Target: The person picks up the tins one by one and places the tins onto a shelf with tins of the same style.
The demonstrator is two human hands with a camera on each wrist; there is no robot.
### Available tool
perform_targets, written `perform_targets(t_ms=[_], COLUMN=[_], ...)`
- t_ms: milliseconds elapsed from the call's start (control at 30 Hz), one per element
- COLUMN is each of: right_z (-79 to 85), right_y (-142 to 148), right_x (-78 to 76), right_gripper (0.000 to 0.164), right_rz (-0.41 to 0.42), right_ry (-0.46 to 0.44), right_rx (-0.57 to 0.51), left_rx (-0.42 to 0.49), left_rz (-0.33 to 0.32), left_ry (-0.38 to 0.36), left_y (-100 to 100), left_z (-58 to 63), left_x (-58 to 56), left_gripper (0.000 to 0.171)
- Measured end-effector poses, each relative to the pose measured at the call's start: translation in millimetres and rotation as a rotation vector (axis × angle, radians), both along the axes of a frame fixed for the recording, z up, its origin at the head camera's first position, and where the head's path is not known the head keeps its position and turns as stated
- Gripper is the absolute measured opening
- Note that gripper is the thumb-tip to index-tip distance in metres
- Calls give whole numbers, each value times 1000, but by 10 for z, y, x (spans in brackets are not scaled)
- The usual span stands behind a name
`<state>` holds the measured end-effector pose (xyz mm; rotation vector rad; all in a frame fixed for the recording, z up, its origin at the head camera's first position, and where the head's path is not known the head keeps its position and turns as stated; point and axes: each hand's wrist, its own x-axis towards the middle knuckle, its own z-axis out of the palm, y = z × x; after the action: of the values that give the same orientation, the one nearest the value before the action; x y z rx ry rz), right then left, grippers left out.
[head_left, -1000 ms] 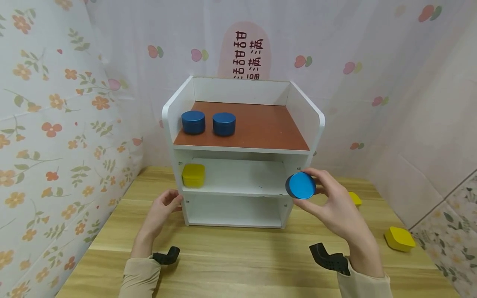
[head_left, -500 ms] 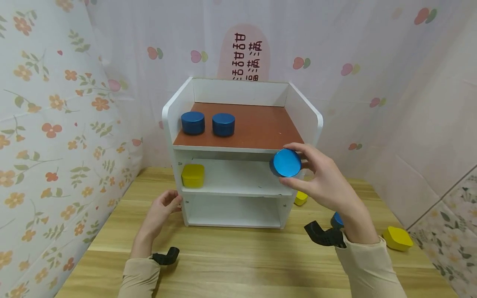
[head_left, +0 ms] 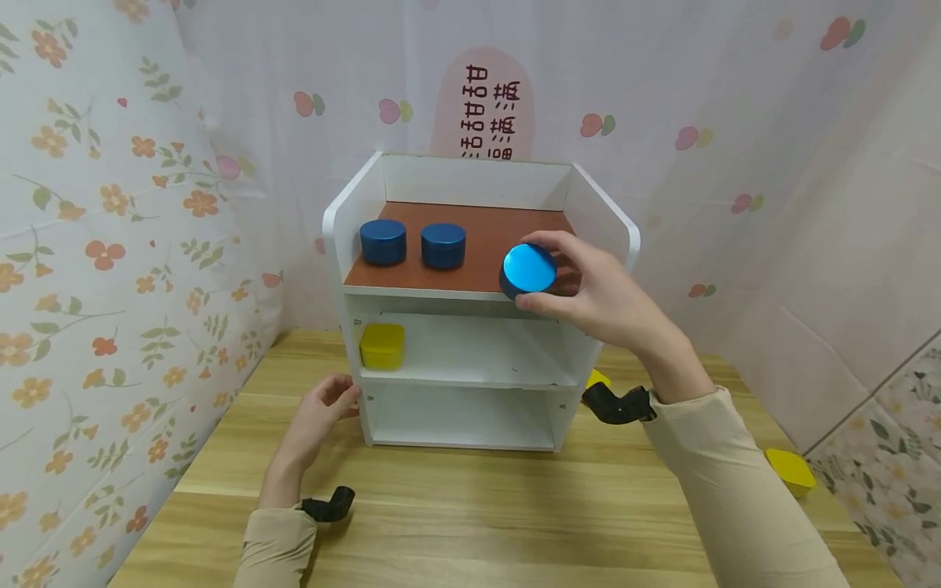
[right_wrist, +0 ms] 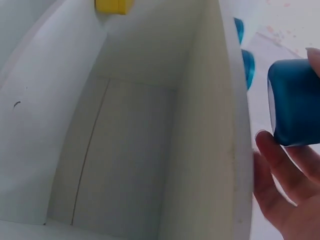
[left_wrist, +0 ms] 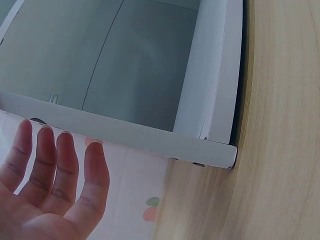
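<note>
My right hand grips a round blue tin between thumb and fingers, its shiny lid facing me. The tin is tilted and overlaps the front of the brown top shelf in the head view. In the right wrist view, the tin shows beside the edge of the top board. Two more blue tins, one at the left and one beside it, stand on that shelf. My left hand is at the lower left side of the white shelf unit, fingertips right at its side panel.
A yellow square tin sits at the left of the middle shelf. Another yellow tin lies on the wooden table at the right. A further yellow piece is partly hidden behind my right wrist. Patterned curtains hang behind.
My right hand has carried the blue tin up and to the left, from beside the middle shelf to the front of the top shelf. My left hand has stayed in place.
</note>
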<state>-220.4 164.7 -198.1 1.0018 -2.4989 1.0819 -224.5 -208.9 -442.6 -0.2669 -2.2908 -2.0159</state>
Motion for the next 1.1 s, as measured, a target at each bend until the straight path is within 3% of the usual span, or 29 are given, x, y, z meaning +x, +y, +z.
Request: perform_targets(t_ms=[300,633,1100], right_z=[94,186,170], right_y=[-110,-140,-199], right_x=[-232,-446,-605], right_gripper=[61,63,62], right_rz=[-101,-175,-202], right_ry=[-57,-56,-33], right_rx=[63,197,268], left_rx=[-1,7,-4], left_rz=[4,1,19], left_ry=[-6,-8,-6], left_y=[-3,22,26], left_z=[22,16,24], left_x=[12,0,11], left_gripper=[37,36,35])
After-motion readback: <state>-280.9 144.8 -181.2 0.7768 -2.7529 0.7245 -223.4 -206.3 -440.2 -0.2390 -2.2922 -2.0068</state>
